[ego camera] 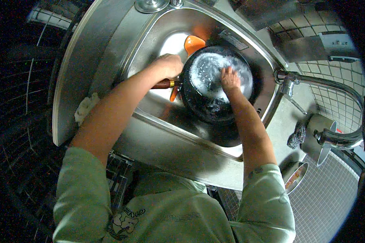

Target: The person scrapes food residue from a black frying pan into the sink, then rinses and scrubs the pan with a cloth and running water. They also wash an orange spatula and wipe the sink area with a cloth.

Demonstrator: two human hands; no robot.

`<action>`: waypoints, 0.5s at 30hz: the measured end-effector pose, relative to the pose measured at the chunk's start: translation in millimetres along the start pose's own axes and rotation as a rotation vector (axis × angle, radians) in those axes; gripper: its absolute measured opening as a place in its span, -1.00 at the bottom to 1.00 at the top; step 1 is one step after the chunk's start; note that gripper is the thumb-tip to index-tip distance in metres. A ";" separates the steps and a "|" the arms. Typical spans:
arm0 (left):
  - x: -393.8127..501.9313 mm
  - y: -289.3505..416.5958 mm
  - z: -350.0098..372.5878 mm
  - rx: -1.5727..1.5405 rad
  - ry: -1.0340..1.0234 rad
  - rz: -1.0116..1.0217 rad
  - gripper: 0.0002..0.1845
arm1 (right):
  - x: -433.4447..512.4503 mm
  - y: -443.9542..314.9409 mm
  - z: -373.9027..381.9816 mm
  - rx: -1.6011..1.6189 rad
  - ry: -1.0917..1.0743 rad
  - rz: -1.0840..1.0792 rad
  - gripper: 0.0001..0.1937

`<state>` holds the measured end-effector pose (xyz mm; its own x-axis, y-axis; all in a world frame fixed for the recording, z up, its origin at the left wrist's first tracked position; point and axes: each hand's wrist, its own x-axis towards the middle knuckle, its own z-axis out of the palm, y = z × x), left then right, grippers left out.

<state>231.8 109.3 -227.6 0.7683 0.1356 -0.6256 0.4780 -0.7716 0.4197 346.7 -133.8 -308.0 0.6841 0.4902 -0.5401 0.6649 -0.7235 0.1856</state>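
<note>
A round dark pan (214, 114) sits in the stainless steel sink (140, 88), its broad surface streaked with white suds (205, 65). My right hand (230, 79) lies on the suds with its fingers pointing away from me; whether something is under the palm is hidden. At the pan's left edge, my left hand (169, 65) is curled against the rim, its fingertips out of sight. The brown pan handle (162, 84) with a brass-coloured band passes below that wrist. An orange utensil (194, 44) rests partly beneath the pan, its orange end (173, 94) showing near the handle.
A chrome faucet (331, 82) curves along the right side. Beside it stand a metal pot (318, 130), a dark scrubber (297, 135) and a small metal bowl (296, 177) with reddish bits. A crumpled whitish cloth or sponge (86, 106) lies left, by the counter's raised edge (64, 100).
</note>
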 end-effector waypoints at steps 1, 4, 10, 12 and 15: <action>16.9 -3.8 2.4 0.119 0.030 0.020 -0.71 | -8.1 6.1 4.9 0.017 -0.033 0.003 -0.63; 65.8 -14.5 18.6 0.108 -0.197 -0.020 -0.76 | -36.9 -10.2 23.4 -0.053 -0.071 0.013 -0.60; 100.8 -35.0 42.9 -0.662 -0.399 -0.374 -0.84 | -61.6 -35.1 21.6 0.135 -0.091 -0.026 -0.56; 97.5 -28.6 45.5 -0.948 -0.467 -0.401 -0.80 | -59.2 -34.2 13.9 0.210 -0.153 0.018 -0.54; 87.0 -16.2 47.8 -1.179 -0.510 -0.360 -0.65 | -55.3 -33.0 6.3 0.280 -0.215 0.054 -0.55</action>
<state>270.5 103.9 -320.2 0.4019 -0.2286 -0.8867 0.8980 0.2879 0.3327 285.0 -140.0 -289.4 0.6175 0.3562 -0.7013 0.5015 -0.8651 0.0022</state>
